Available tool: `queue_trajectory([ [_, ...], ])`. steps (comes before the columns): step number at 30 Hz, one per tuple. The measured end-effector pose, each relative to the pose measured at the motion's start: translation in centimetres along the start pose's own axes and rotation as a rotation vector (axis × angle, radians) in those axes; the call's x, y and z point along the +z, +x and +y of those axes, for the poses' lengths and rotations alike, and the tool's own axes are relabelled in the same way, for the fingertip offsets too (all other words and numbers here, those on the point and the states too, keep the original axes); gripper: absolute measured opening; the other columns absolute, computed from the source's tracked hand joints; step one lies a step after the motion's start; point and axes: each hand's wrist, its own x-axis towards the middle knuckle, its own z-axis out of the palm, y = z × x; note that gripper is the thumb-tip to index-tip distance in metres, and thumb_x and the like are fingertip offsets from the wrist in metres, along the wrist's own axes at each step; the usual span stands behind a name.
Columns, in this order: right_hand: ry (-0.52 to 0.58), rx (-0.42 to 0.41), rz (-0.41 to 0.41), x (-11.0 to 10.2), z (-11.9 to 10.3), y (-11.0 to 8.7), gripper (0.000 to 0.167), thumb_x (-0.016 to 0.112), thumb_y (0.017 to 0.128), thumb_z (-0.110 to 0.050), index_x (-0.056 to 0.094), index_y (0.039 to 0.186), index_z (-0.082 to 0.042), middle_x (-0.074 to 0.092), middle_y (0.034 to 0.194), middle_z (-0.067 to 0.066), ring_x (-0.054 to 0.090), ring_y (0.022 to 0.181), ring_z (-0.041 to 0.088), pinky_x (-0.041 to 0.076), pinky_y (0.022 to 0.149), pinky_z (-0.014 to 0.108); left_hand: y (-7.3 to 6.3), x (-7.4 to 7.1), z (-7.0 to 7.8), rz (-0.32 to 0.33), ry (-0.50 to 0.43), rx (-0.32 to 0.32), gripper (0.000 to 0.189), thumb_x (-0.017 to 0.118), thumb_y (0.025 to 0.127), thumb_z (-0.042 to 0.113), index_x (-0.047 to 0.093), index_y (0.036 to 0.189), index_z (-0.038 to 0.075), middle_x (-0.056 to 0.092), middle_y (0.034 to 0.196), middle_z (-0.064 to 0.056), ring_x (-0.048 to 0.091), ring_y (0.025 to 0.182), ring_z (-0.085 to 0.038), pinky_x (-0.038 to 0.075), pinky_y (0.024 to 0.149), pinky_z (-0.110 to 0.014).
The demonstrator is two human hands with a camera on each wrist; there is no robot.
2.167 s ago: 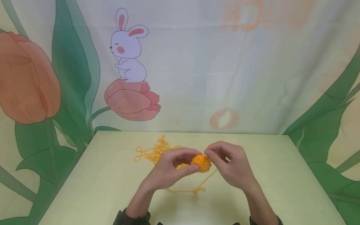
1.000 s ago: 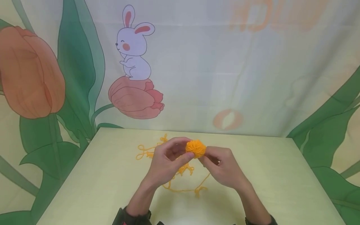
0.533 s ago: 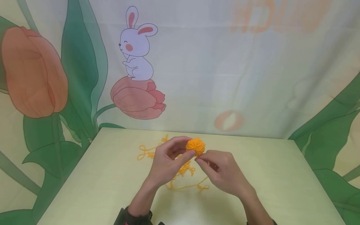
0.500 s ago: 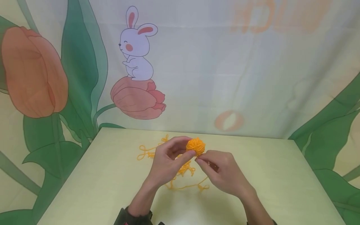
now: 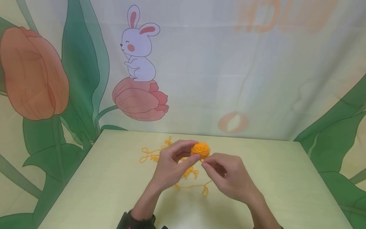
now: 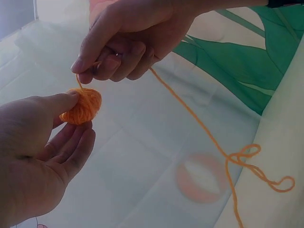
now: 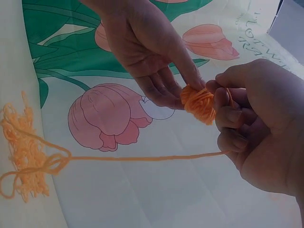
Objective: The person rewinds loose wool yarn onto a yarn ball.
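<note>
A small ball of orange yarn (image 5: 200, 150) is pinched between the thumb and fingers of my left hand (image 5: 171, 165), held up over the table. Close at its lower right, my right hand (image 5: 230, 175) pinches the yarn strand (image 6: 80, 81) between thumb and forefinger, a short length running up to the ball. From under the curled fingers of that hand, the strand (image 7: 142, 158) stretches down to a looped tangle. In the right wrist view, the loose yarn pile (image 7: 26, 152) lies on the table; my left hand and forearm partly cover it in the head view.
The pale table (image 5: 100, 178) reaches back to a hanging cloth (image 5: 194, 79) printed with tulips and a rabbit. Loose yarn loops (image 5: 147, 154) spread behind my left hand, and a small knotted loop (image 5: 205, 190) shows in front, below the hands.
The ball has risen and turned in my left hand since the earliest frame. My right hand has passed from its upper right to below it, then drawn slightly away right. The front loop has shifted slightly.
</note>
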Motion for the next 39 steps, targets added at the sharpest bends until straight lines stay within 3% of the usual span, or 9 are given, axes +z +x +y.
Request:
queue_trajectory([
  [7, 0.065, 0.029, 0.049, -0.8, -0.4, 0.0, 0.025, 0.08, 0.096, 0.01, 0.081, 0.099, -0.015, 0.064, 0.073, -0.006, 0.043, 0.059, 0.0, 0.039, 0.051, 0.011, 0.1, 0.2, -0.1, -0.034, 0.008, 0.009, 0.038, 0.083, 0.101, 0.001, 0.078, 0.138, 0.008, 0.081, 0.125, -0.014, 0.081, 0.104, -0.019, 0.071, 0.099, -0.036],
  [15, 0.075, 0.039, 0.089, -1.4, -0.1, -0.4, 0.025, 0.08, 0.094, 0.014, 0.081, 0.099, -0.01, 0.067, 0.074, -0.004, 0.043, 0.057, 0.002, 0.038, 0.048, 0.012, -0.4, 0.5, 0.0, -0.09, 0.016, -0.043, 0.036, 0.084, 0.1, 0.003, 0.08, 0.135, 0.01, 0.082, 0.121, -0.012, 0.08, 0.103, -0.016, 0.071, 0.1, -0.037],
  [23, 0.094, 0.045, 0.124, -1.7, 0.3, -0.2, 0.028, 0.079, 0.092, 0.019, 0.078, 0.099, -0.009, 0.071, 0.077, 0.0, 0.044, 0.056, 0.005, 0.038, 0.047, 0.013, -0.3, 0.5, 0.0, -0.197, -0.018, -0.036, 0.031, 0.08, 0.104, 0.004, 0.079, 0.134, 0.009, 0.083, 0.123, -0.014, 0.081, 0.102, -0.017, 0.072, 0.093, -0.035],
  [29, 0.09, 0.054, 0.144, -1.9, 0.9, 0.1, 0.03, 0.08, 0.091, 0.02, 0.077, 0.1, -0.009, 0.076, 0.081, 0.002, 0.047, 0.059, 0.006, 0.04, 0.05, 0.015, -0.2, 0.4, 0.1, -0.275, -0.049, -0.049, 0.031, 0.079, 0.105, 0.005, 0.078, 0.136, 0.009, 0.083, 0.127, -0.015, 0.08, 0.103, -0.016, 0.071, 0.096, -0.034],
  [39, 0.116, 0.11, 0.148, -1.5, 2.3, -0.1, 0.027, 0.077, 0.095, 0.017, 0.078, 0.102, -0.01, 0.073, 0.08, 0.002, 0.046, 0.058, 0.007, 0.04, 0.049, 0.017, -0.1, 0.2, 0.5, -0.32, -0.145, -0.04, 0.029, 0.078, 0.107, 0.007, 0.077, 0.135, 0.006, 0.081, 0.123, -0.021, 0.081, 0.102, -0.016, 0.073, 0.094, -0.04],
])
